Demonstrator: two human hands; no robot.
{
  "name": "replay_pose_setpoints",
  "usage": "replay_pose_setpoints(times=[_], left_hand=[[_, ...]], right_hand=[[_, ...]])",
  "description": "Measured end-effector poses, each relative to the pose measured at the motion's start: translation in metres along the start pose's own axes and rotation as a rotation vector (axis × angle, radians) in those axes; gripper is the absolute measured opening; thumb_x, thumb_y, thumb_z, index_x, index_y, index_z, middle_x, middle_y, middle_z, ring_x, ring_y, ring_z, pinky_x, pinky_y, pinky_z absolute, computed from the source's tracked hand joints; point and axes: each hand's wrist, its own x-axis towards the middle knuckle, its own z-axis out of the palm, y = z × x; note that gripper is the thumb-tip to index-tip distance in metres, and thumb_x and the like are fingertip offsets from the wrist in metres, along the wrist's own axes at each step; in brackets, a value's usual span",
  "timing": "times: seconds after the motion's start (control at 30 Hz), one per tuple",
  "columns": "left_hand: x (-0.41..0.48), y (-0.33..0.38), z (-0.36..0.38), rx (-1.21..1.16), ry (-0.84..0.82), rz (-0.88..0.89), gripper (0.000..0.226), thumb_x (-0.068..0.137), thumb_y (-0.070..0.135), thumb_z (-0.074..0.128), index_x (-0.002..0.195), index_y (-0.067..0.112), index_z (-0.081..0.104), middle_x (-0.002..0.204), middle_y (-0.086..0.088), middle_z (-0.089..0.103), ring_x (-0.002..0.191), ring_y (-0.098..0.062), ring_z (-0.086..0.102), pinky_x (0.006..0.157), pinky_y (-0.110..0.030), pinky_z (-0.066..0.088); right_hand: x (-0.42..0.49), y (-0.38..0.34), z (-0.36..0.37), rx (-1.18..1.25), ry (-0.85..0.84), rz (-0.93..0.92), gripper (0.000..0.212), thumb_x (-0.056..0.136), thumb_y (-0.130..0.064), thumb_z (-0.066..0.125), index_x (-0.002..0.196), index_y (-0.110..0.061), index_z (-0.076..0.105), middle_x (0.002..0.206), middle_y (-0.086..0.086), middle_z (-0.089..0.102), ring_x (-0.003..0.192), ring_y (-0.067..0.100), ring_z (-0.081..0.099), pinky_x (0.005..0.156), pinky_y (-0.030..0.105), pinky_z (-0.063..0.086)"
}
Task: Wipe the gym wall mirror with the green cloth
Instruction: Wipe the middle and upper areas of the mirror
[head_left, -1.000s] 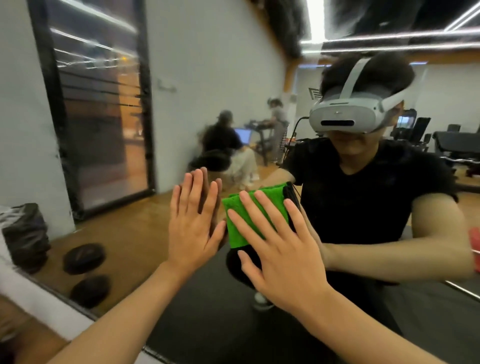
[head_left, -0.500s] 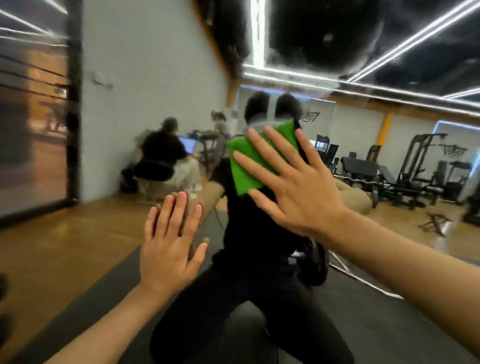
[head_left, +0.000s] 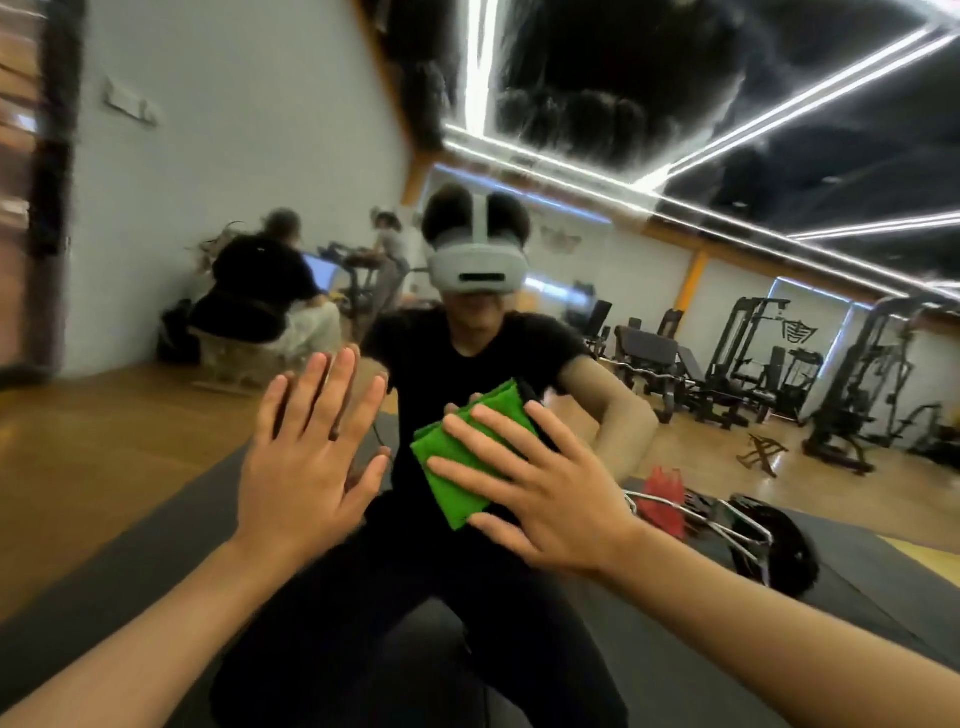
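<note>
Cloth (head_left: 467, 462) pinned flat to mirror (head_left: 156, 467) under right hand's (head_left: 545, 493) straight, spread fingers, tilted, on its left-hand side; left hand (head_left: 306, 467) open, empty, flat on mirror just beside.

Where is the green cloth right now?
In the head view, the green cloth sits just right of centre, pressed on the mirror under the flat right hand, beside the left hand.
</note>
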Motion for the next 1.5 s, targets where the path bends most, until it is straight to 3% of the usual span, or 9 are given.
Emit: replay_pose_setpoints(times=[0.3, 0.5, 0.63, 0.8, 0.93, 1.07, 1.2, 1.37, 1.5], left_hand=[[-0.006, 0.001, 0.0, 0.012, -0.012, -0.01, 0.068, 0.106, 0.043, 0.045, 0.166, 0.014, 0.031, 0.177, -0.012, 0.009, 0.164, -0.033, 0.012, 0.131, -0.055, 0.013], [-0.004, 0.0, -0.001, 0.028, -0.022, -0.002, 0.069, 0.105, 0.043, 0.047, 0.165, 0.013, 0.033, 0.177, -0.014, 0.012, 0.164, -0.033, 0.012, 0.131, -0.054, 0.012], [-0.007, -0.001, 0.0, 0.013, -0.002, 0.011, 0.069, 0.104, 0.043, 0.047, 0.165, 0.013, 0.034, 0.176, -0.014, 0.014, 0.163, -0.034, 0.015, 0.131, -0.055, 0.013], [-0.004, 0.001, 0.001, 0.01, -0.006, -0.006, 0.071, 0.104, 0.043, 0.047, 0.166, 0.015, 0.03, 0.176, -0.015, 0.016, 0.163, -0.035, 0.017, 0.13, -0.056, 0.016], [-0.004, 0.001, 0.002, 0.007, -0.002, -0.005, 0.071, 0.102, 0.042, 0.048, 0.166, 0.015, 0.03, 0.176, -0.015, 0.016, 0.163, -0.034, 0.015, 0.131, -0.055, 0.014], [-0.003, -0.002, 0.002, 0.009, 0.001, 0.011, 0.072, 0.1, 0.041, 0.05, 0.165, 0.014, 0.033, 0.176, -0.015, 0.016, 0.163, -0.033, 0.013, 0.131, -0.054, 0.011], [-0.006, -0.001, 0.002, 0.008, -0.004, 0.006, 0.071, 0.102, 0.042, 0.048, 0.165, 0.015, 0.031, 0.176, -0.015, 0.015, 0.163, -0.033, 0.014, 0.131, -0.054, 0.011], [-0.004, 0.003, 0.0, 0.011, -0.015, -0.005, 0.072, 0.103, 0.043, 0.046, 0.167, 0.017, 0.027, 0.177, -0.013, 0.014, 0.163, -0.033, 0.015, 0.131, -0.054, 0.013], [-0.001, 0.0, -0.001, -0.005, -0.014, -0.001, 0.072, 0.103, 0.043, 0.045, 0.167, 0.018, 0.026, 0.177, -0.013, 0.013, 0.163, -0.032, 0.015, 0.131, -0.053, 0.012]], right_hand=[[0.057, 0.08, -0.039, 0.014, 0.196, 0.523, 0.06, 0.112, -0.049, 0.015, 0.169, -0.029, 0.01, 0.176, 0.008, 0.003, 0.162, 0.033, 0.0, 0.129, 0.059, 0.004], [-0.025, -0.049, 0.022, -0.01, -0.001, -0.009, 0.066, 0.108, -0.055, 0.033, 0.168, -0.031, 0.017, 0.176, 0.0, 0.004, 0.162, 0.023, -0.003, 0.13, 0.049, -0.007], [-0.013, 0.024, 0.006, -0.034, 0.018, -0.199, 0.064, 0.108, -0.057, 0.031, 0.167, -0.035, 0.021, 0.175, -0.001, 0.011, 0.162, 0.021, 0.008, 0.13, 0.046, -0.004], [0.058, 0.159, -0.059, -0.054, 0.195, 0.3, 0.063, 0.11, -0.057, 0.018, 0.168, -0.032, 0.016, 0.175, 0.009, 0.011, 0.162, 0.032, 0.008, 0.129, 0.056, 0.007], [0.062, 0.105, -0.048, 0.016, 0.253, 0.588, 0.073, 0.107, -0.064, 0.023, 0.168, -0.026, 0.014, 0.176, 0.01, 0.005, 0.162, 0.034, 0.001, 0.128, 0.061, 0.004], [0.016, -0.004, 0.002, 0.003, 0.131, 0.244, 0.081, 0.102, -0.068, 0.035, 0.167, -0.022, 0.022, 0.175, 0.008, 0.011, 0.162, 0.032, 0.006, 0.129, 0.056, 0.003], [0.002, 0.044, -0.003, -0.059, 0.059, -0.107, 0.073, 0.105, -0.065, 0.032, 0.167, -0.029, 0.021, 0.175, 0.003, 0.013, 0.162, 0.025, 0.01, 0.13, 0.05, 0.003], [0.072, 0.171, -0.068, -0.023, 0.233, 0.47, 0.068, 0.107, -0.063, 0.015, 0.168, -0.032, 0.014, 0.176, 0.007, 0.009, 0.162, 0.032, 0.005, 0.128, 0.059, 0.006], [0.075, 0.105, -0.048, 0.045, 0.287, 0.649, 0.074, 0.106, -0.066, 0.018, 0.168, -0.028, 0.013, 0.176, 0.008, 0.004, 0.162, 0.034, 0.0, 0.128, 0.062, 0.003]])
